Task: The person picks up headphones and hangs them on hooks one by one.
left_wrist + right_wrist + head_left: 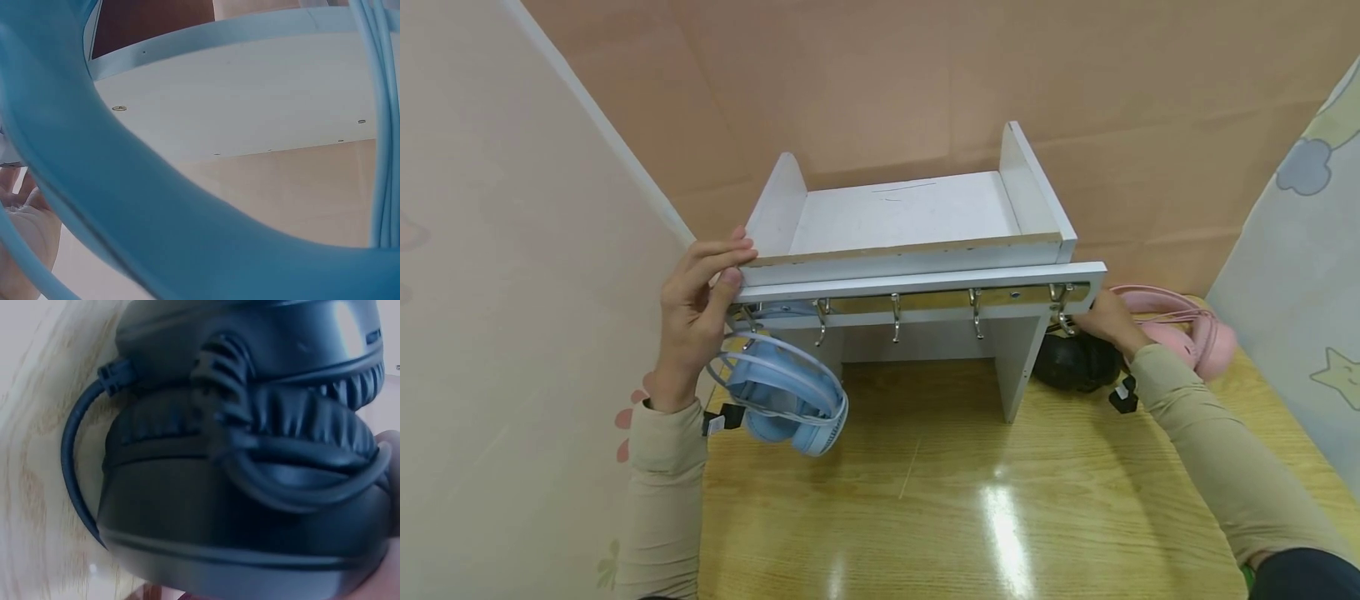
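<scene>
A white shelf unit stands against the back wall, with a row of metal hooks along its front board. My left hand grips the left end of the shelf, fingers on top and thumb at the front. Light blue headphones hang at the leftmost hook; their band fills much of the left wrist view. At the right end, my right hand holds black headphones below the rightmost hook. Its fingertips are hidden in the head view. The right wrist view shows the black headphones' ear cups and cable up close.
Pink headphones rest on the wooden table at the right, behind my right forearm. Pale walls with printed shapes rise on the left and right, and a brown sheet covers the back.
</scene>
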A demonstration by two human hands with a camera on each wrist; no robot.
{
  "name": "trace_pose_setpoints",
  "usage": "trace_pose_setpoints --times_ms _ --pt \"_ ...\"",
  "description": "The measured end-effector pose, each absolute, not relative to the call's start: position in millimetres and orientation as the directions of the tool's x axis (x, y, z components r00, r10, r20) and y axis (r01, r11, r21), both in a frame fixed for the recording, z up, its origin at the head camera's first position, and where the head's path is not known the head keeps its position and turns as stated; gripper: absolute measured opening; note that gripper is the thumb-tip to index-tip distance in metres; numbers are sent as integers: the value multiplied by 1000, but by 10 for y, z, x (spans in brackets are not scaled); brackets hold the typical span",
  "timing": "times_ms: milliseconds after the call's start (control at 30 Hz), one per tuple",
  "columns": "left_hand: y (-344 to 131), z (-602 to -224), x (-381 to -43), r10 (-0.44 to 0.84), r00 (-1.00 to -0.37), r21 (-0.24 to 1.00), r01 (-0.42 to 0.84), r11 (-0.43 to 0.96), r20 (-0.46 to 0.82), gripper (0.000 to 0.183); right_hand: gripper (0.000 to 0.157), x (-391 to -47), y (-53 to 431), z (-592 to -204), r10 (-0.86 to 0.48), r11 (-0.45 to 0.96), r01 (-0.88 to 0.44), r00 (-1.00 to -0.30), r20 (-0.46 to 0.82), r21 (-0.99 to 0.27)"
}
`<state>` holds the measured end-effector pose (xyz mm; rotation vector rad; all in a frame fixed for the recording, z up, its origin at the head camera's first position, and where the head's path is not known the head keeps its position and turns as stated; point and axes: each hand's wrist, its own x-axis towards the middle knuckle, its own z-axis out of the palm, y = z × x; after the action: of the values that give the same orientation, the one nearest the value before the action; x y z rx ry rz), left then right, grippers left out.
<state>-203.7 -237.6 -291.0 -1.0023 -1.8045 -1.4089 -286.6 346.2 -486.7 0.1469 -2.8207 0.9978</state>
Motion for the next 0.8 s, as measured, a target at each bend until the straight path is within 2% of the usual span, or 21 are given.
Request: trace_pose_setpoints --times_ms 267,533,800 --pt "-2390 -2936 -2040 182 -512 498 859 121 840 21 22 -2863 3470 -4894 -31 779 -131 -985 172 -613" --pt "-2389 -2939 -2042 185 -511 493 859 136 840 22 20 -2873 3466 -4876 -36 799 -170 -971 237 -577" --pt "-2374 -2924 -2049 194 -510 490 860 142 838 22 23 -2842 3457 -4861 -2 801 -147 -970 242 -580"
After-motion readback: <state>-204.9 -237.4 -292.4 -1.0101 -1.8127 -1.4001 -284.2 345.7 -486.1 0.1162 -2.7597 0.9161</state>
